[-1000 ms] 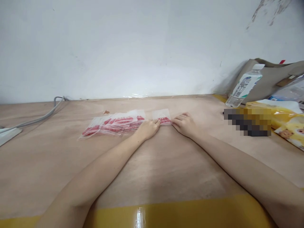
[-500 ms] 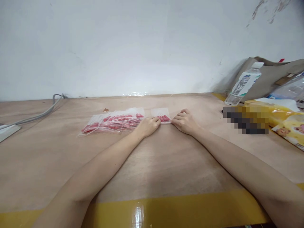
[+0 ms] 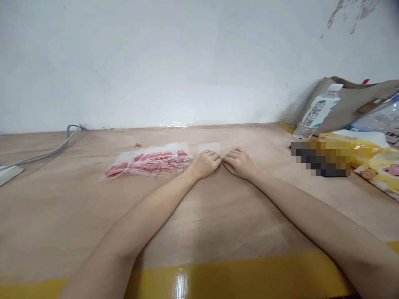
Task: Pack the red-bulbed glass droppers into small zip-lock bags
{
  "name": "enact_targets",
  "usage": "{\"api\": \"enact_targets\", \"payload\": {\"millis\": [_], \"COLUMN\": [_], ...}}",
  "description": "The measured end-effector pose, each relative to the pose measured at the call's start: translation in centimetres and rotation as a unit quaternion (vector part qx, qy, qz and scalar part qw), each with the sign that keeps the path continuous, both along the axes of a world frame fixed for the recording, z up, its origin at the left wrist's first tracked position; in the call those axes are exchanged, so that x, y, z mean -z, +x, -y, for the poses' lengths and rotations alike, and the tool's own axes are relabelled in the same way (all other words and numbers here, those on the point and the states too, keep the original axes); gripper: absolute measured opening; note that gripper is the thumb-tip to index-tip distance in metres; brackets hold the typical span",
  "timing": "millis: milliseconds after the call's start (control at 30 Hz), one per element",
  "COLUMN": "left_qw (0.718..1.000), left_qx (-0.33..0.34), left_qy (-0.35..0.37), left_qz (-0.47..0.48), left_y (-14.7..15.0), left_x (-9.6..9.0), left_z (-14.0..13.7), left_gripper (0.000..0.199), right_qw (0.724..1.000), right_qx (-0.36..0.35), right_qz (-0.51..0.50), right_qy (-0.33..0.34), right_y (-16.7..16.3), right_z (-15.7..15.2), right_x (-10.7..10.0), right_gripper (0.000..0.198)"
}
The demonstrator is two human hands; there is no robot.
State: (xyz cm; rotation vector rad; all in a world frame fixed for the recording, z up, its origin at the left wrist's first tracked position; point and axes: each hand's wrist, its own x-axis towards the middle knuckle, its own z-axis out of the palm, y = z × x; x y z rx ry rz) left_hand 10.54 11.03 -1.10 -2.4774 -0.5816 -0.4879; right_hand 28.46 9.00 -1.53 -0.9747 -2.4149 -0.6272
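Observation:
A small clear zip bag (image 3: 208,146) lies flat on the table, its near part covered by my hands. My left hand (image 3: 207,164) is closed in a pinch on the bag's near edge, hiding the red pieces inside. Against its fingertips, my right hand (image 3: 238,162) pinches the bag's near right corner. To the left lies an overlapping pile of similar zip bags (image 3: 149,160) holding red pieces; what these pieces are I cannot make out.
A grey cable (image 3: 59,147) runs in from the left. At the right stand a plastic bottle (image 3: 318,112) and a grey-brown bag (image 3: 346,99), with yellow printed packs (image 3: 380,170) in front. Yellow tape (image 3: 243,276) lines the table's near edge.
My left hand has slid right along the bag's near edge until it meets my right hand, covering the red pieces. My right hand has hardly moved.

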Motion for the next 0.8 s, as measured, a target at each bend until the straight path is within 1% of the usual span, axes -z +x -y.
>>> {"api": "enact_targets", "payload": {"millis": [133, 267, 433, 800], "left_qw": [1.000, 1.000, 0.999, 0.998], "left_qx": [0.010, 0.019, 0.018, 0.001], "left_qy": [0.011, 0.020, 0.034, 0.064], "left_qz": [-0.001, -0.001, 0.003, -0.023], "left_y": [-0.2, -0.2, -0.6, -3.6], "left_x": [0.2, 0.1, 0.0, -0.5], "left_z": [-0.2, -0.3, -0.3, 0.4], "left_gripper": [0.023, 0.024, 0.024, 0.021], "right_qw": [1.000, 0.998, 0.998, 0.997], "right_qx": [-0.018, -0.011, 0.000, 0.020], "right_qz": [0.003, -0.001, -0.004, -0.016], "right_qy": [0.025, 0.055, 0.056, 0.075], "right_y": [-0.2, -0.2, 0.0, 0.6], "right_z": [0.0, 0.1, 0.2, 0.4], "right_x": [0.2, 0.2, 0.0, 0.0], "right_gripper": [0.027, 0.025, 0.025, 0.027]}}
